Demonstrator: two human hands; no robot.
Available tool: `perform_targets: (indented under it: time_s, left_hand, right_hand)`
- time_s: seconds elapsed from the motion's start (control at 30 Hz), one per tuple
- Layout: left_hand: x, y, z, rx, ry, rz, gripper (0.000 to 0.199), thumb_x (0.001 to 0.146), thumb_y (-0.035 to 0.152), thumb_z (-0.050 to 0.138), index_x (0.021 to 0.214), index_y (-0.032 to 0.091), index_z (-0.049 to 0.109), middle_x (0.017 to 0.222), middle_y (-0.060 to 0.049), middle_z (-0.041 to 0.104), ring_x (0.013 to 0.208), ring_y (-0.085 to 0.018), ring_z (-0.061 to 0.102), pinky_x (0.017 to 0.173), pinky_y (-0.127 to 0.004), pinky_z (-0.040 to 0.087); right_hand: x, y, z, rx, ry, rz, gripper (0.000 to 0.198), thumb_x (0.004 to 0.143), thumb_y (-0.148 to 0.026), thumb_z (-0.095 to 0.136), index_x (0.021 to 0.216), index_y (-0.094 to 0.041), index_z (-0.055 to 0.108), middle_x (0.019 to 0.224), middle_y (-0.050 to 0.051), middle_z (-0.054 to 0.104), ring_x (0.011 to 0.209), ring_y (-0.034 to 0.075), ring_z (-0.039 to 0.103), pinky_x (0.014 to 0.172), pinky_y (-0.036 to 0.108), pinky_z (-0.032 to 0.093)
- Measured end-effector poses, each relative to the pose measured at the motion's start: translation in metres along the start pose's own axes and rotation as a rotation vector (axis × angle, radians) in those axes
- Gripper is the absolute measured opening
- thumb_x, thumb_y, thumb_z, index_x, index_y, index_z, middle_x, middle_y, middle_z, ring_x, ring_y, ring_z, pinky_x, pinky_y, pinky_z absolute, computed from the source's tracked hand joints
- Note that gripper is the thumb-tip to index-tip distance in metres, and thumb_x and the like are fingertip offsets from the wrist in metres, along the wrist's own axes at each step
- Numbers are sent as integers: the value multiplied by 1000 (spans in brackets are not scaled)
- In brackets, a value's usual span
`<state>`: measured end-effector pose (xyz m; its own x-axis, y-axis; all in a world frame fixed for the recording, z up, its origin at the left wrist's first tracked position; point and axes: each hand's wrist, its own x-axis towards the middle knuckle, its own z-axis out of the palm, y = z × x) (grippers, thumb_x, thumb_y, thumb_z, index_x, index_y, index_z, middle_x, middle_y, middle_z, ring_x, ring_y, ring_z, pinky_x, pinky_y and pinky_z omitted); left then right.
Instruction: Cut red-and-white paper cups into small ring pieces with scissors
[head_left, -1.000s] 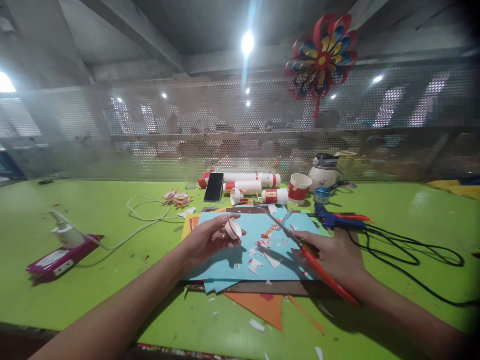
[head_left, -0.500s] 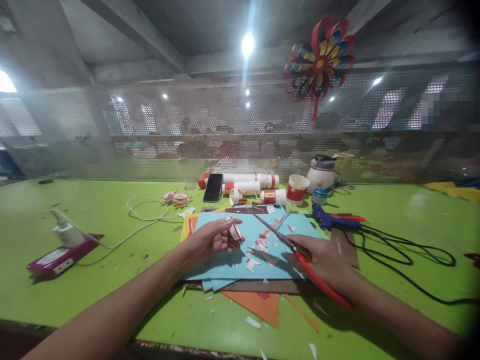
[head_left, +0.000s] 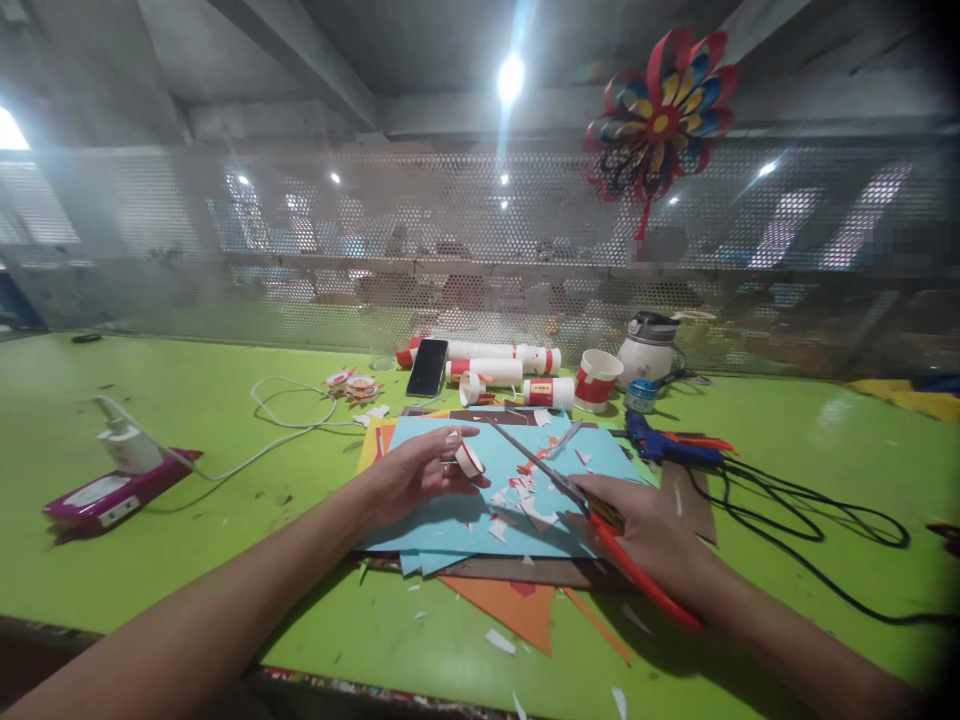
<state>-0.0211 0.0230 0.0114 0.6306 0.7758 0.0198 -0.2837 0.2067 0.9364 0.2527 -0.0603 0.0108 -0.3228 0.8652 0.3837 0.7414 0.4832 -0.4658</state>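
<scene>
My left hand (head_left: 424,468) is closed around a small white paper ring with a red edge (head_left: 469,456), held over light blue paper sheets (head_left: 442,525). My right hand (head_left: 637,515) grips red-handled scissors (head_left: 637,570), whose blades stand apart and point up and left over the sheets. A gap separates the blades from the ring. White and red paper scraps (head_left: 523,490) lie on the blue paper between my hands. Orange paper (head_left: 502,605) sticks out from under the stack towards me.
A blue glue gun (head_left: 671,440) with a black cord lies right. Behind the paper are a phone (head_left: 427,368), paper rolls (head_left: 484,372), a red-white cup (head_left: 598,380) and a jug (head_left: 646,345). A purple power strip (head_left: 112,495) with a charger sits left. A mesh screen (head_left: 450,250) stands behind.
The camera view has shifted slightly. The ring has turned a little in my left hand. My right hand still holds the scissors with their blades apart.
</scene>
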Motion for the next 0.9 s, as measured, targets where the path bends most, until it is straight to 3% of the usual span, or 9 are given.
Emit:
perform_targets:
  time_s: [0.2, 0.33, 0.53, 0.77, 0.9]
  left_hand:
    - [2, -1, 0, -40, -45, -11, 31, 86, 31, 57, 107, 8, 57, 90, -17, 67, 88, -30, 69, 84, -40, 49]
    - [1, -1, 1, -28, -62, -20, 30, 83, 31, 59, 101, 6, 60, 92, -17, 67, 89, -30, 69, 84, -39, 50]
    - [-2, 4, 4, -18, -66, -15, 33, 84, 28, 59, 107, 5, 60, 99, -17, 66, 86, -25, 69, 73, -29, 51]
    - [2, 2, -1, -16, -9, 24, 47, 86, 31, 59, 126, 12, 47, 102, -17, 66, 78, -20, 68, 63, -25, 49]
    - [3, 1, 1, -16, 16, 34, 49, 85, 34, 60, 127, 14, 45, 99, -16, 66, 73, -18, 66, 58, -23, 45]
  right_hand:
    - [1, 1, 5, -7, 132, -19, 27, 84, -26, 52, 105, -18, 67, 102, 7, 73, 86, 23, 69, 73, 32, 54]
    - [2, 6, 9, -21, 241, -30, 27, 84, -28, 51, 101, -17, 68, 90, 7, 74, 76, 22, 69, 65, 31, 54]
    - [4, 8, 11, -71, 357, -29, 26, 84, -30, 53, 100, -16, 68, 85, 7, 74, 71, 22, 69, 64, 32, 55]
    - [3, 15, 18, -119, 353, -100, 24, 85, -28, 53, 102, -16, 67, 96, 9, 74, 82, 23, 70, 73, 32, 57]
    - [3, 21, 19, -132, 349, -122, 25, 85, -28, 55, 102, -15, 67, 97, 10, 74, 83, 23, 70, 74, 33, 57]
